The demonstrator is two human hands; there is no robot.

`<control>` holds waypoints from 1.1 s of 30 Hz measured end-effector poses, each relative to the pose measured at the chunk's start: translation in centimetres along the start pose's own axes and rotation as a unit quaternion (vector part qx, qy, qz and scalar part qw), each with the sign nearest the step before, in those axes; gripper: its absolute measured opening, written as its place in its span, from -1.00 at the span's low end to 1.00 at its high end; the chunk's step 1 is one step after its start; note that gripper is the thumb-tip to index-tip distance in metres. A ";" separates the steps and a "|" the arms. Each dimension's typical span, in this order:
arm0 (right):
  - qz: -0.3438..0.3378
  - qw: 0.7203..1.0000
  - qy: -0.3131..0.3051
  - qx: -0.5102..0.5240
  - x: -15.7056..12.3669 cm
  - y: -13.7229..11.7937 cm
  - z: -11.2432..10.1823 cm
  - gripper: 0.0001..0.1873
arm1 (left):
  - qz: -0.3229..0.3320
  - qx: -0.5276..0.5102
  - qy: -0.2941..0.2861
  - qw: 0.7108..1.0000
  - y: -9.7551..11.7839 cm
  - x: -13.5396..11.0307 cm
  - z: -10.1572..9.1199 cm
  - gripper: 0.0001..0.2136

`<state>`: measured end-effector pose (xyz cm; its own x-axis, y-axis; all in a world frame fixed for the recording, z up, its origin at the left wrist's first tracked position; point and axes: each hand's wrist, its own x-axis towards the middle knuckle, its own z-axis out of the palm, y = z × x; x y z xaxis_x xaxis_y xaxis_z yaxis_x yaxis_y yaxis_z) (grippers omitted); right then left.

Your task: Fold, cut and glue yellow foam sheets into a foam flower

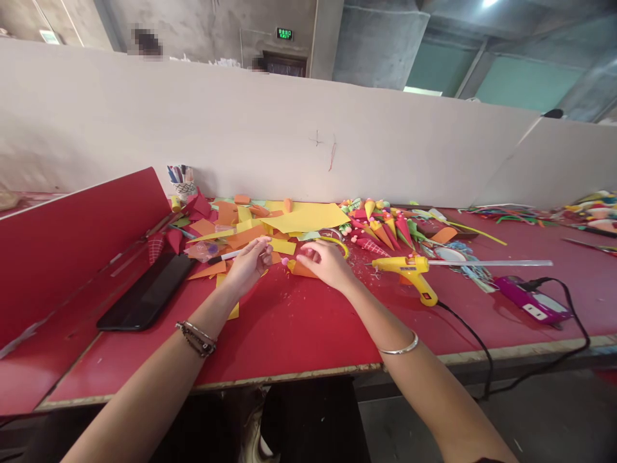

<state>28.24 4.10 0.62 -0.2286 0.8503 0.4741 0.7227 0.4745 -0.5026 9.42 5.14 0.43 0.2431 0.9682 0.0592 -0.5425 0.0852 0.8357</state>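
My left hand (249, 265) is raised over the paper scraps, with its fingers curled together in a pinch. Whatever lies between those fingertips is too small to make out. Behind it a white marker pen (229, 256) lies among the scraps. My right hand (330, 262) hovers to the right, fingers bent and thumb apart from them. Just under its thumb rests a small orange paper cone (303, 269) with a pink ball beside it. Partly covered by the right hand is a yellow ring-shaped handle or tape roll (343, 246).
A yellow glue gun (407, 267) with a clear stick lies right, its cord running to a purple power strip (530, 302). Finished paper cones (383, 231) pile behind. Left are a black phone (147, 292), a red board (81, 251) and a pen cup (184, 183). Yellow sheets (308, 217) lie at the back.
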 end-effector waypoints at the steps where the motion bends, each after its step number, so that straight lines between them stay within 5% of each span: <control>1: 0.001 0.999 -0.023 -0.025 -0.2 0.0 0.0 -0.67 | 0.003 -0.002 0.015 1.000 0.0 0.0 0.0 -0.86; 9: -0.014 0.990 -0.113 -0.080 -0.5 0.3 0.2 -0.81 | -0.012 -0.012 0.040 0.999 0.4 0.2 0.1 -0.87; 13: -0.011 0.995 -0.082 -0.061 -0.4 0.4 0.3 -0.80 | 0.013 0.145 0.059 0.988 1.6 0.0 0.2 -0.87; 15: -0.010 0.996 -0.060 -0.058 -0.4 0.3 0.3 -0.80 | 0.025 0.327 0.066 0.943 3.0 -0.5 -0.3 -0.80; 18: -0.015 0.997 -0.041 -0.056 -0.3 0.1 0.2 -0.80 | 0.081 0.605 0.080 0.788 5.7 -2.0 -2.5 -0.68; 21: -0.012 0.998 -0.034 -0.058 -0.3 0.0 0.2 -0.79 | 0.134 0.751 0.148 0.630 7.9 -3.7 -6.7 -0.53; 23: -0.010 0.998 -0.033 -0.057 -0.3 0.0 0.2 -0.80 | 0.114 0.794 0.180 0.569 8.8 -4.5 -9.7 -0.49; 26: -0.015 0.998 -0.032 -0.050 -0.2 0.0 0.3 -0.81 | 0.059 0.815 0.206 0.538 9.1 -4.8 -13.0 -0.52; 33: -0.015 0.998 -0.034 -0.047 -0.2 0.1 0.3 -0.81 | 0.055 0.804 0.168 0.568 9.2 -4.2 -14.6 -0.56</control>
<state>28.12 4.03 0.26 -0.2919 0.8511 0.4363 0.7728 0.4787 -0.4167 -8.33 5.29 -0.06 -0.0357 0.9600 0.2779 0.9616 -0.0427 0.2711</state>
